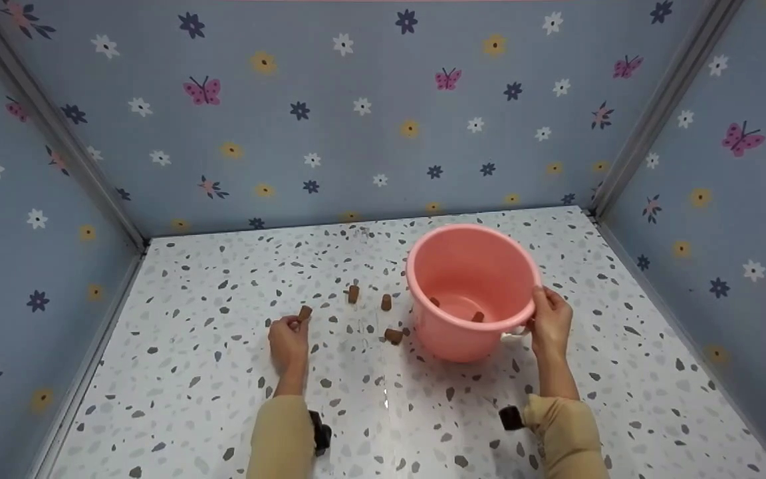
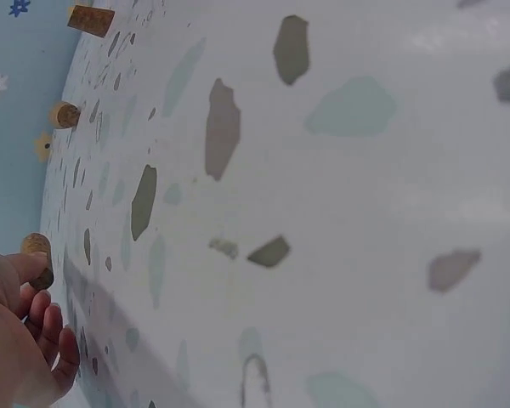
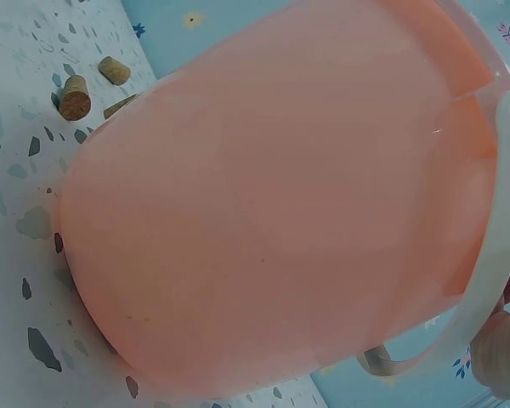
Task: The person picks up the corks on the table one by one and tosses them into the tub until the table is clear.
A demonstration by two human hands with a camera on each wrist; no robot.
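Note:
My left hand pinches a brown cork between thumb and fingers, just over the speckled tabletop. The left wrist view shows that cork at the fingertips. On the right, my right hand grips the rim of a pink bucket, which leans so its mouth faces me. Inside the bucket lie two corks, one by the near wall and one to the left. Three more corks rest on the table between hand and bucket: one, another and a third on its side.
A white bucket handle hangs beside my right hand. Blue flowered panels enclose the white speckled table at the back and both sides. Metal frame strips run along the corners.

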